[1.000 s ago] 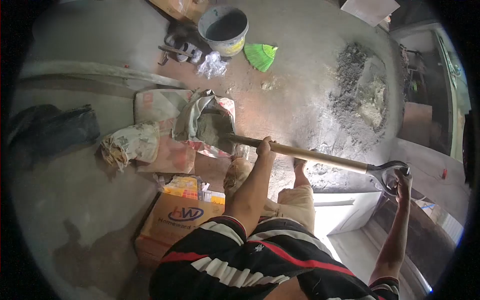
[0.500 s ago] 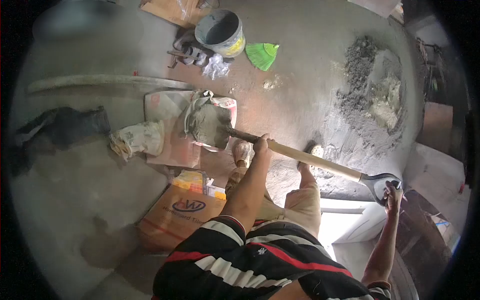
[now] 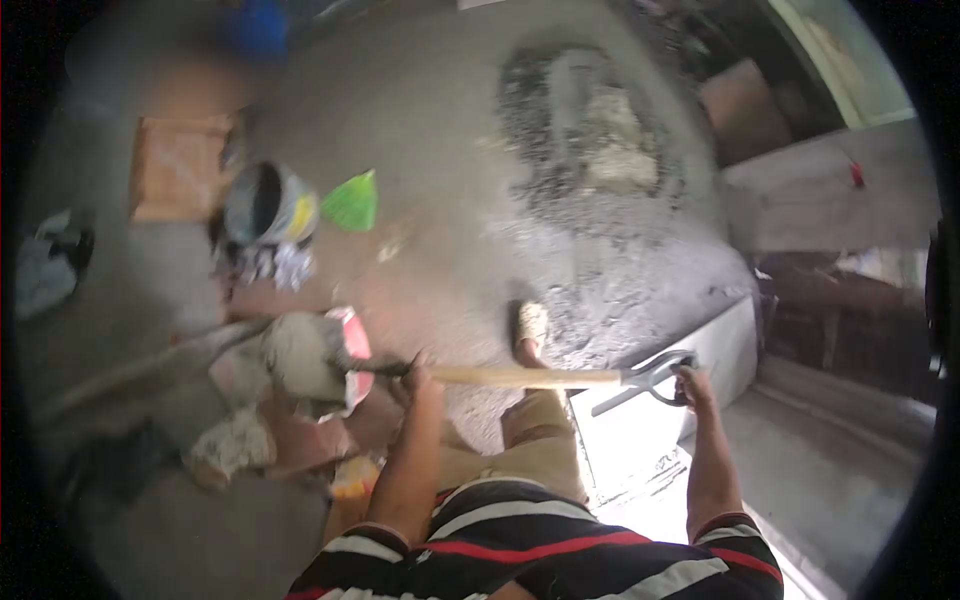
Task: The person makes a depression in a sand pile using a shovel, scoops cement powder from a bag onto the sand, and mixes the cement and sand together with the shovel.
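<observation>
A shovel with a wooden shaft (image 3: 530,377) lies nearly level across my front. My left hand (image 3: 421,370) is wrapped round the shaft near its dark lower end. At the other end, my right hand (image 3: 687,384) grips the black D-shaped handle (image 3: 660,375). The shovel's blade carries a heap of grey powder (image 3: 303,355) and is at the mouth of an open paper bag (image 3: 352,340); the blade's edge is hard to make out.
A grey pile with paler powder (image 3: 620,150) lies on the floor ahead. At the left stand a bucket (image 3: 268,205), a green broom head (image 3: 352,203) and a wooden board (image 3: 180,168). A white panel (image 3: 720,350) is at the right, below a ledge.
The view has swung right, so the bucket and bag sit further left. The blade has come up out of the bag with grey powder on it. Both hands have kept their hold.
</observation>
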Available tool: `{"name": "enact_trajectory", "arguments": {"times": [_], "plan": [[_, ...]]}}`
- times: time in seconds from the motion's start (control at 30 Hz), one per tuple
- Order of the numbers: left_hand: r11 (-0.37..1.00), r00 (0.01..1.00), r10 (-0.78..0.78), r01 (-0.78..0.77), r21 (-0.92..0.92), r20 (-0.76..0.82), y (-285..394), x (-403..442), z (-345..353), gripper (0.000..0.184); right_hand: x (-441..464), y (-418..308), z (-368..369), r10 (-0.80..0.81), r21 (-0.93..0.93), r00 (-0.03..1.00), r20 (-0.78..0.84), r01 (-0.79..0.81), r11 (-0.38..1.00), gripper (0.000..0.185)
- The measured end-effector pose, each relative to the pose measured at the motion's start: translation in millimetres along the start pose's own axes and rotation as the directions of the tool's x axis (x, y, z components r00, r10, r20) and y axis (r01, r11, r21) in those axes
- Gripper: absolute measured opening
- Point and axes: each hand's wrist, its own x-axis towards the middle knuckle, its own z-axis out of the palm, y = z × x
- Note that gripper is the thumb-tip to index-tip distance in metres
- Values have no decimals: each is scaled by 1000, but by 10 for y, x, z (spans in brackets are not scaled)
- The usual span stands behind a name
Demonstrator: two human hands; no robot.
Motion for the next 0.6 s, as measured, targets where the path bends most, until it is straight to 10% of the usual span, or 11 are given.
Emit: {"name": "enact_trajectory", "arguments": {"times": [0.27,0.6], "plan": [[938,981,184,-158,310,-56,-1005,-935,1499,21,-93,900,-889,112,235,990,-85,-89,968,21],[770,896,-249,-46,636,367,-3077,-908,3641,66,-447,1587,-1434,349,672,880,-323,-47,739,11]]}}
